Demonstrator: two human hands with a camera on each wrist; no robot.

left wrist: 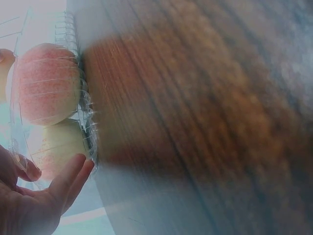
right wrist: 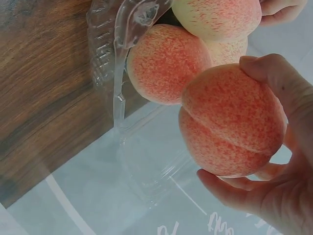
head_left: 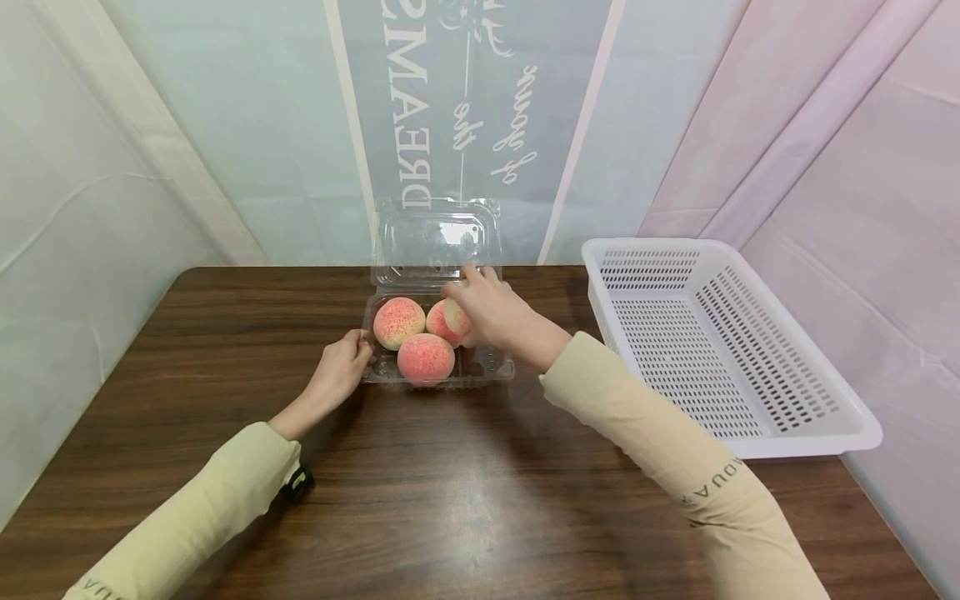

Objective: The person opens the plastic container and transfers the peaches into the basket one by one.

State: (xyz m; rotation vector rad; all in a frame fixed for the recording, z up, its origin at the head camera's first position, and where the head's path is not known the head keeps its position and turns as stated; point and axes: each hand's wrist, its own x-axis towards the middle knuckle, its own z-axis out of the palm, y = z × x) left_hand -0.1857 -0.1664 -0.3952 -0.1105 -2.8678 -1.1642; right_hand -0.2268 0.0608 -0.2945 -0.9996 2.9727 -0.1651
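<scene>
A clear plastic clamshell container stands with its lid raised at the back, holding three pink-and-yellow peaches, among them a front peach and a left peach. My left hand grips the container's left side, its thumb and fingers at the wall in the left wrist view. Over the container's right part, my right hand holds another peach between thumb and fingers. That peach overlaps the back peach in the head view.
A white perforated plastic basket stands at the right on the dark wooden table. Behind the table's far edge hangs a pale curtain with lettering. The raised lid leans near that curtain.
</scene>
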